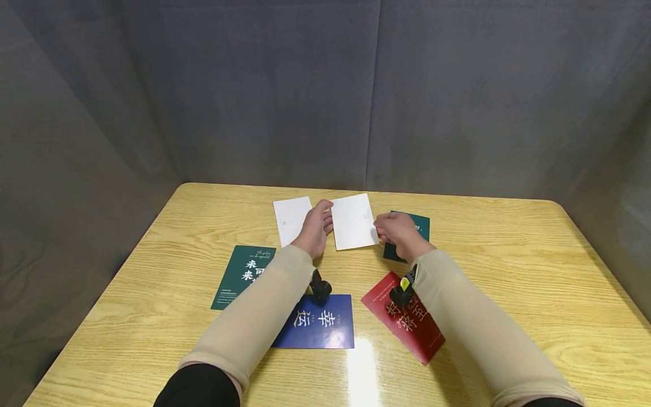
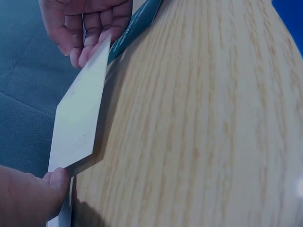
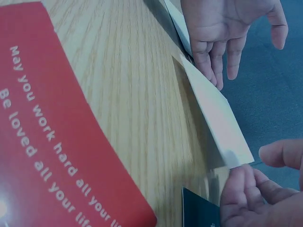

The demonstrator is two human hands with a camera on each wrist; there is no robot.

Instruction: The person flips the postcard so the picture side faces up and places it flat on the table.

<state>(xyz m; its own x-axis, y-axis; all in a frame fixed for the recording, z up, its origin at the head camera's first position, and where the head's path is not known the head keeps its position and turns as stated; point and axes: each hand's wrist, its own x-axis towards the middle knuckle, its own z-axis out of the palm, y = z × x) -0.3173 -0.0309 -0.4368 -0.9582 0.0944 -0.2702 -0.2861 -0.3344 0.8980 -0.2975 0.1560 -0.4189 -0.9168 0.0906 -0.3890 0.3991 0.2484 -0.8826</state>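
Note:
A plain white card point(image 1: 355, 221) lies slightly lifted between the two hands, its shadow beneath it on the table. The left hand point(image 1: 316, 226) is at its left edge, fingers fairly straight; in the left wrist view the left thumb point(image 2: 57, 178) touches the card's near end. At the opposite edge the right hand point(image 1: 399, 232) grips the card with curled fingertips. In the right wrist view the right fingers point(image 3: 241, 184) meet its lower end, a little blurred. Under the left hand lies a second white card point(image 1: 291, 217). A dark green card point(image 1: 419, 226) is partly hidden behind the right hand.
Nearer on the wooden table point(image 1: 508, 254) lie a green card point(image 1: 239, 277) with white characters, a blue card point(image 1: 330, 330) and a red card point(image 1: 407, 325), each partly covered by forearms or wrist cameras. A grey curtain point(image 1: 264, 96) hangs behind the table's far edge.

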